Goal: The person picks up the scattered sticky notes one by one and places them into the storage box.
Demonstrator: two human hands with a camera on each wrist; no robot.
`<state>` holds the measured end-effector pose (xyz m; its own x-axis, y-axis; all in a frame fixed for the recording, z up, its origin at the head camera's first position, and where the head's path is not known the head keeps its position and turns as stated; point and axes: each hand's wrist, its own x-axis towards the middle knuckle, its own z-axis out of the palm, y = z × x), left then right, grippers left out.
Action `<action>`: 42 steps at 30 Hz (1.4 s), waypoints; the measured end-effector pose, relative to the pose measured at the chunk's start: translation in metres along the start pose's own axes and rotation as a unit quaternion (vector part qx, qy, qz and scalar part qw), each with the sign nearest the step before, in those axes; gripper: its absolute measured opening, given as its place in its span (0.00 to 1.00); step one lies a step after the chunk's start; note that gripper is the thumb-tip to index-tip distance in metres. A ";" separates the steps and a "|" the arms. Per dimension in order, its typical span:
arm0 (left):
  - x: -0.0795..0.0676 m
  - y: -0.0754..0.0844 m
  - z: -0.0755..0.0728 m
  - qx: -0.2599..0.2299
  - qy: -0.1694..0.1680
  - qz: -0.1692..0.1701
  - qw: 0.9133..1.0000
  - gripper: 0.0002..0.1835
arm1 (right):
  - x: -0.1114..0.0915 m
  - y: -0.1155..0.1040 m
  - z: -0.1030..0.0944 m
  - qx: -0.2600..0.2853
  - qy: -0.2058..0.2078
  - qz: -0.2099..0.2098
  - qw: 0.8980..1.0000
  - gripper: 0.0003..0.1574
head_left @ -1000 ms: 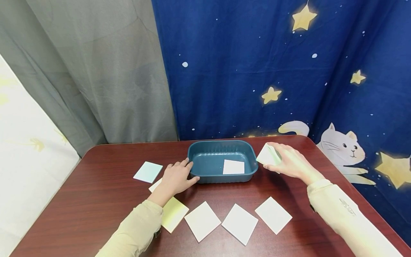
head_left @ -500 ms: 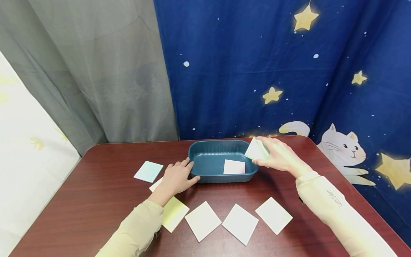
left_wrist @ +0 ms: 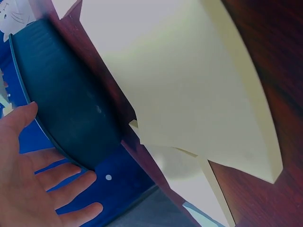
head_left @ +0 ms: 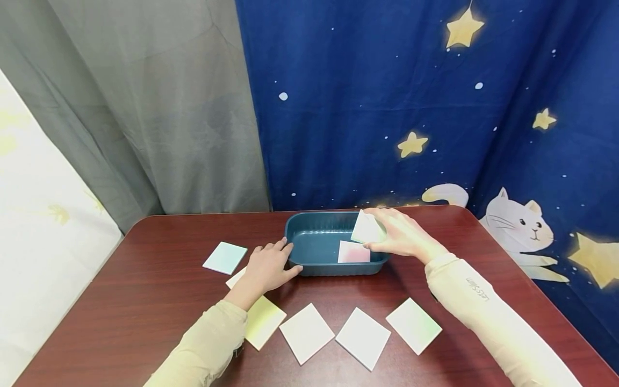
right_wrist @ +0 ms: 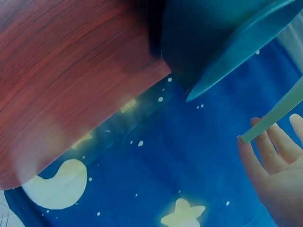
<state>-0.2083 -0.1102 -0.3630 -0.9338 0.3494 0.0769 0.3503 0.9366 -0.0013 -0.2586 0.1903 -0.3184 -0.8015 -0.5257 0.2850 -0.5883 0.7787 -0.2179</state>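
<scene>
A dark teal plastic bin [head_left: 309, 243] stands near the table's back edge. My left hand [head_left: 263, 269] rests at its left end, fingers spread along the rim; the left wrist view shows the thumb [left_wrist: 29, 112] at the rim too. Over the bin's right half, my right hand [head_left: 405, 235] pinches a pale green-white sticky note pad [head_left: 366, 229] between thumb and fingers. Its thin green edge [right_wrist: 274, 116] shows in the right wrist view. Inside the bin, a pinkish-white pad [head_left: 354, 252] leans below the held one, its top partly overlapped.
Across the front lie a yellow pad [head_left: 265, 322], two whitish pads [head_left: 307, 333] and a green-tinted pad [head_left: 414, 325]. A pale blue pad [head_left: 224, 258] sits at the left, beside a cream pad [head_left: 235, 277] partly hidden by my left hand. Curtains hang behind the table [head_left: 159, 301].
My right hand has carried the green-white pad leftward, from beside the bin's right end to over its inside. The left hand has stayed at the rim.
</scene>
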 end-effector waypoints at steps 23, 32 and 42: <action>0.001 -0.001 0.002 0.003 -0.006 -0.002 1.000 0.36 | 0.026 0.001 0.048 0.023 -0.068 -0.042 0.997 0.42; 0.002 -0.001 0.003 0.004 -0.007 -0.001 1.000 0.36 | 0.026 0.005 0.063 0.012 -0.078 -0.070 0.994 0.42; 0.001 -0.001 0.002 0.003 -0.006 -0.002 1.000 0.35 | 0.027 0.007 0.068 -0.002 -0.111 -0.065 0.992 0.39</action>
<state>-0.2100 -0.1109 -0.3650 -0.9357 0.3468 0.0647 0.3470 0.9378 -0.0080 -0.2915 0.1584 -0.3761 -0.7232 -0.6836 0.0985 -0.6880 0.7006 -0.1892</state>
